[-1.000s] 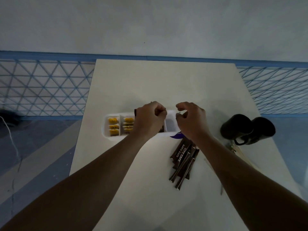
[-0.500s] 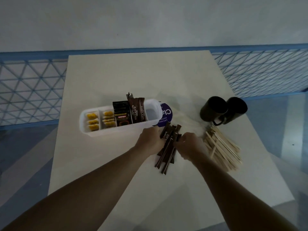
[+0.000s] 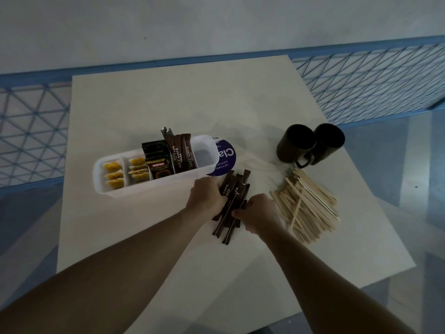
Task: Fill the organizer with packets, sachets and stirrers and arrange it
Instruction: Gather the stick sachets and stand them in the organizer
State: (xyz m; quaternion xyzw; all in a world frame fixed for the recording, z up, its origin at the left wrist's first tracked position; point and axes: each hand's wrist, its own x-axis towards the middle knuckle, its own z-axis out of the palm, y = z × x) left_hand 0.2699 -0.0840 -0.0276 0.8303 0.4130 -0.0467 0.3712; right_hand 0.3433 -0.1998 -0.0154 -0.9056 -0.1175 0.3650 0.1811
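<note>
At the near side of the table (image 3: 120, 225), the left hand (image 3: 206, 198) curls round the pile of brown sugar sticks (image 3: 237, 189) and the right hand (image 3: 258, 213) pinches its lower end. Just behind stands the part-filled white organizer (image 3: 149, 189); wooden stirrers (image 3: 310, 206) lie to the right, black mugs (image 3: 296, 145) beyond.

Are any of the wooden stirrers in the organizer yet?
No, the stirrers lie heaped on the table, outside the organizer.

KOPIKO on black packet (image 3: 160, 165), CITY CAFE SUGAR on sachets (image 3: 179, 153), Cla on purple disc (image 3: 226, 154)
</note>
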